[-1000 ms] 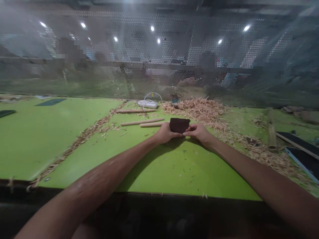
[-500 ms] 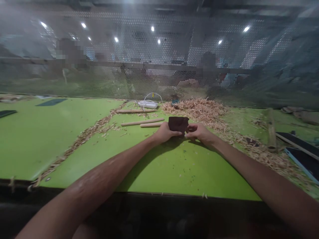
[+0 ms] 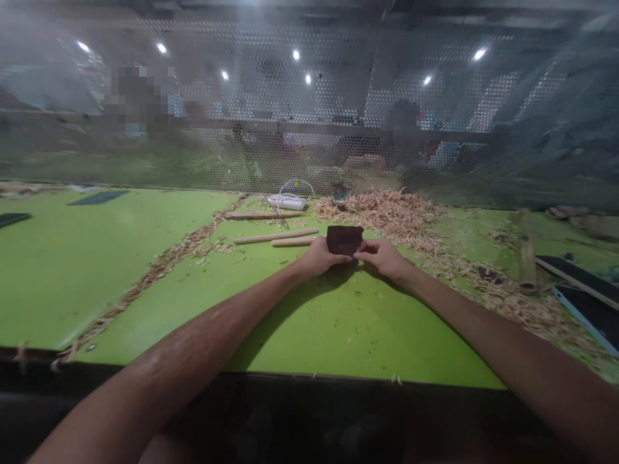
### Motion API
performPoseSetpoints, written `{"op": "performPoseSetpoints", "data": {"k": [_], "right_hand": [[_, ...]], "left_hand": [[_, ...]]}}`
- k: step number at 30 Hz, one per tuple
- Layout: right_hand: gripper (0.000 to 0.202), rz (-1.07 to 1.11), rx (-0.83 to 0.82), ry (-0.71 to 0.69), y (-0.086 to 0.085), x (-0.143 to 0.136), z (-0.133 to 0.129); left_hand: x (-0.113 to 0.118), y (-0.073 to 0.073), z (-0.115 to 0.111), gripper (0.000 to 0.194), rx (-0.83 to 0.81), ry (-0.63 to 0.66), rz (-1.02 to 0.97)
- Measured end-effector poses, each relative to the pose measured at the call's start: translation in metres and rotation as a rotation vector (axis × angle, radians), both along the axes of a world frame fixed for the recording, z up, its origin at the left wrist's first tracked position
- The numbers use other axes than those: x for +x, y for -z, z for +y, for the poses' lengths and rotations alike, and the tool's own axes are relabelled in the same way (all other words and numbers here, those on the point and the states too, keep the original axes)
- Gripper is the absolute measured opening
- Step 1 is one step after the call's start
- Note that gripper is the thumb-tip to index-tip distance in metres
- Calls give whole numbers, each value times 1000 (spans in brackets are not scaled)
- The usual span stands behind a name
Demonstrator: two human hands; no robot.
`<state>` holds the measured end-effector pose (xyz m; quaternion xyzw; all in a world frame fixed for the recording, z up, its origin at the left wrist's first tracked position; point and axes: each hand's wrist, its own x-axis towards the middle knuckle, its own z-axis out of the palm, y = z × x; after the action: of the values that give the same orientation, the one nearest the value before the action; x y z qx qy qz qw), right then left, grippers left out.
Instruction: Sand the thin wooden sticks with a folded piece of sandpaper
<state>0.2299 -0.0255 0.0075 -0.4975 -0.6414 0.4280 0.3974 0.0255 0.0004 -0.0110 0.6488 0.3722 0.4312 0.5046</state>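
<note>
- Over the green table (image 3: 314, 328), the left hand (image 3: 318, 258) grips a dark sheet (image 3: 344, 237).
- The right hand (image 3: 383, 258) pinches its bottom corner.
- Looks like the holding step; the next move seems to need a soft pinch.

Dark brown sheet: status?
Left hand holding dark brown sheet. Right hand at its lower right corner. Pale stick partly hidden behind left hand.

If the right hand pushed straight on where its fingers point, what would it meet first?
The dark brown sheet, which the right hand seems to touch already; beyond it, probably the left hand, though depth is unclear.
</note>
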Motion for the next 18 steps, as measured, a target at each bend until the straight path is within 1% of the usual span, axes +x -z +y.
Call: {"op": "performPoseSetpoints", "data": {"k": [3,9,14,18], "right_hand": [[46,-14,6,9,2,-1,1],[47,62,-33,13,0,-5,-4],[45,128,-70,-56,-4,-2,-8],[44,81,-55,-84,-2,0,-7]], "left_hand": [[0,1,0,36,-1,1,12],[-2,0,1,41,-20,7,13],[-3,-2,-1,41,-18,-18,-65],[-3,-4,-2,42,-28,-19,-67]]}}
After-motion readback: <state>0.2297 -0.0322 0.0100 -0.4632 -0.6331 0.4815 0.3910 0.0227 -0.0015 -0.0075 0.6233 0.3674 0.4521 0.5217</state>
